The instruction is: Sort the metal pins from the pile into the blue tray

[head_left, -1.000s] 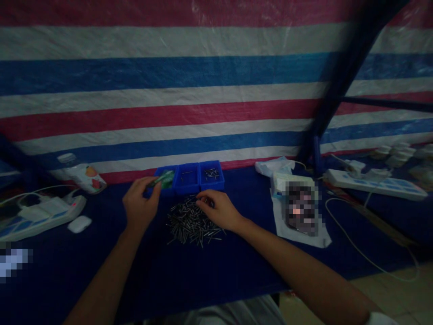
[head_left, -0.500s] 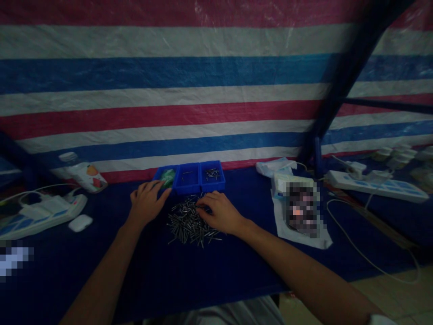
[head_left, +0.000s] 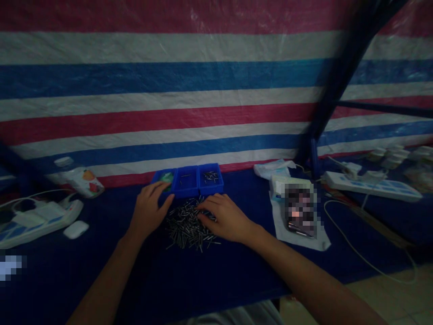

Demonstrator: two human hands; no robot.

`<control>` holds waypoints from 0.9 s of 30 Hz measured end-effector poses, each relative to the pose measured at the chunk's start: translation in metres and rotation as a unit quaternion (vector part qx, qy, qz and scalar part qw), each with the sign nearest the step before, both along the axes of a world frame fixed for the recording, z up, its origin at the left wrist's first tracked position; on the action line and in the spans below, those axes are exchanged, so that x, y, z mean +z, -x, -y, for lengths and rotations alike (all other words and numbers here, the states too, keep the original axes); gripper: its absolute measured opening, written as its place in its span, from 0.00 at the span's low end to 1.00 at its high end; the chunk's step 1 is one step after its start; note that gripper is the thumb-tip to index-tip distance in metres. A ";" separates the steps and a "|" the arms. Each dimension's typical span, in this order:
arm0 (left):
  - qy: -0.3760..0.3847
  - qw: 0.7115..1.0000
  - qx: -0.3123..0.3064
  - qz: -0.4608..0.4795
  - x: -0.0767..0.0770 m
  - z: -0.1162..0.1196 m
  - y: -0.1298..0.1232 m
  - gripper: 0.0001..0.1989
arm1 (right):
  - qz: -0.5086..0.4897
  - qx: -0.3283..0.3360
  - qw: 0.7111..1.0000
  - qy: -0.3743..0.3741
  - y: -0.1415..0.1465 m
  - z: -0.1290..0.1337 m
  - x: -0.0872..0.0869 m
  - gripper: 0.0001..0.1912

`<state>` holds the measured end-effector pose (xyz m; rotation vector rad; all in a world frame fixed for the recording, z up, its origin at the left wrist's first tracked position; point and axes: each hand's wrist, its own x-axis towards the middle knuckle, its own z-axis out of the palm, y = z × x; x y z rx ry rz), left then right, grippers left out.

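A loose pile of thin metal pins [head_left: 187,230], like nails or screws, lies on the dark blue table. My right hand [head_left: 226,217] is at the pile's right side, thumb and forefinger apart among the pins, with nothing visible between them. My left hand [head_left: 146,212] is beside the front of the left blue bin [head_left: 156,177], thumb spread from the fingers and nothing seen in it. That bin contains something green. The middle blue bin [head_left: 187,181] has a couple of pins, and the right blue bin [head_left: 211,186] has a small heap of them.
A power strip [head_left: 43,221], a white case [head_left: 76,229] and a bottle [head_left: 83,180] are on the left. On the right lie a phone [head_left: 301,210] on white paper, a tissue pack [head_left: 278,187], another power strip [head_left: 372,186] and a looping cable [head_left: 352,250]. Striped sheeting [head_left: 203,99] hangs behind.
My right thumb and forefinger have parted more widely at the pile. My left hand has shifted slightly right and down. The whole view has tilted a little.
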<state>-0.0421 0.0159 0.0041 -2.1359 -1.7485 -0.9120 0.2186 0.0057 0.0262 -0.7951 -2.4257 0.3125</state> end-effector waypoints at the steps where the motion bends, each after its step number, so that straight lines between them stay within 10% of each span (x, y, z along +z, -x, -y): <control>1: 0.011 0.999 -0.036 0.014 0.001 0.004 -0.005 0.21 | 0.003 -0.011 1.000 -0.011 -0.008 0.007 0.005 0.12; 6: 0.097 0.983 -0.146 0.056 0.002 0.018 -0.030 0.15 | -0.070 -0.193 0.974 -0.101 -0.087 0.048 -0.005 0.09; 13: 0.149 0.968 -0.201 0.006 -0.004 0.017 -0.041 0.15 | -0.002 -0.494 0.848 -0.192 -0.200 0.069 -0.064 0.24; 27: 0.167 0.965 -0.201 0.013 -0.014 0.012 -0.034 0.17 | 0.093 -0.549 0.821 -0.126 -0.192 0.049 -0.072 0.32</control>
